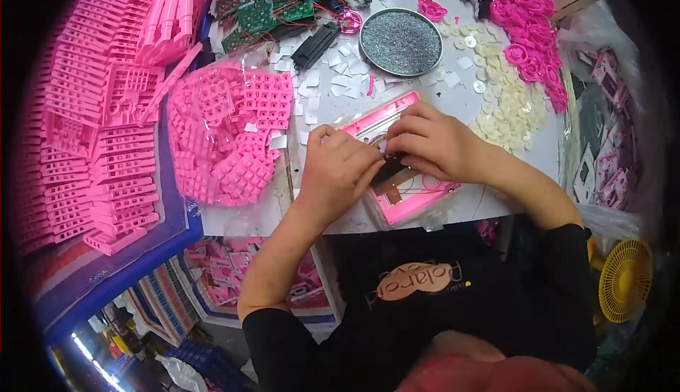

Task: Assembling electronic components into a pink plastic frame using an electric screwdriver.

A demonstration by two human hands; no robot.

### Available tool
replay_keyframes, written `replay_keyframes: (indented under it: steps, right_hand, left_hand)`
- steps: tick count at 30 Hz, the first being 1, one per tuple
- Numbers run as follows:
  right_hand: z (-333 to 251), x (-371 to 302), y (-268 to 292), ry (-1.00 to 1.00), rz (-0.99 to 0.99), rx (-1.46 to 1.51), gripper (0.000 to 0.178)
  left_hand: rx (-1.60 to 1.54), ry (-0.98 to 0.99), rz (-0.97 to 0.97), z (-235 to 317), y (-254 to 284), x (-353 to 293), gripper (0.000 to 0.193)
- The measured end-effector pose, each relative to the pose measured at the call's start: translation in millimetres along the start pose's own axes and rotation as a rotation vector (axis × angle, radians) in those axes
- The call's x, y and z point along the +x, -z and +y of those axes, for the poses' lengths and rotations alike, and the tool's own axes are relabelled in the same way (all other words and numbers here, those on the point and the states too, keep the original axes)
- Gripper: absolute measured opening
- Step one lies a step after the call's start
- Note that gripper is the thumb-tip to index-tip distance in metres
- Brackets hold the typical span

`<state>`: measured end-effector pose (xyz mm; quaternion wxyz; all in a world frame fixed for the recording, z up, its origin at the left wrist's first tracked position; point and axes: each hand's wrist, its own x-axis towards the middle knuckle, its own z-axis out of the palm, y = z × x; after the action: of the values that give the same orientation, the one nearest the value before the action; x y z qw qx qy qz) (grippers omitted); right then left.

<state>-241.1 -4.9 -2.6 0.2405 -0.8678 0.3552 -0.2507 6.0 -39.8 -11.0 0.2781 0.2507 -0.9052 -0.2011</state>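
Observation:
A pink plastic housing [407, 209] lies tilted at the table's near edge, apparently on a piece of clear plastic. Over its middle, a dark flat part [391, 173] shows between my hands, with a thin wire nearby. My left hand [341, 167] comes from the left, thumb and fingers pinched together at this part. From the right, my right hand [435, 144] bends its fingers down to the same spot, also closed. The fingertips meet and hide whatever small piece they grip.
A metal tin of small grey pieces [401, 42] stands beyond the housing. White discs [506, 109] and pink parts [520, 16] lie right. Left are a bag of pink keypads [227, 130] and stacked pink frames [78, 109]. Green circuit boards [276, 13] sit far left.

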Motion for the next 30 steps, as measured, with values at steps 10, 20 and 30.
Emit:
replay_keyframes:
  steps: [10,20,30]
  right_hand:
    - [-15,-2,-1,0.067,0.008,-0.28,0.033]
    - [-71,7,4,0.034,-0.222,-0.796,0.02]
    - [-58,-5,-5,-0.012,-0.137,-0.526,0.029]
  left_hand:
    - [-0.386,0.573,-0.115,13,-2,2,0.011]
    - [-0.342,0.649,-0.287,8,5,20,0.019]
    - [-0.178,0.455,-0.259,13,4,25,0.017]
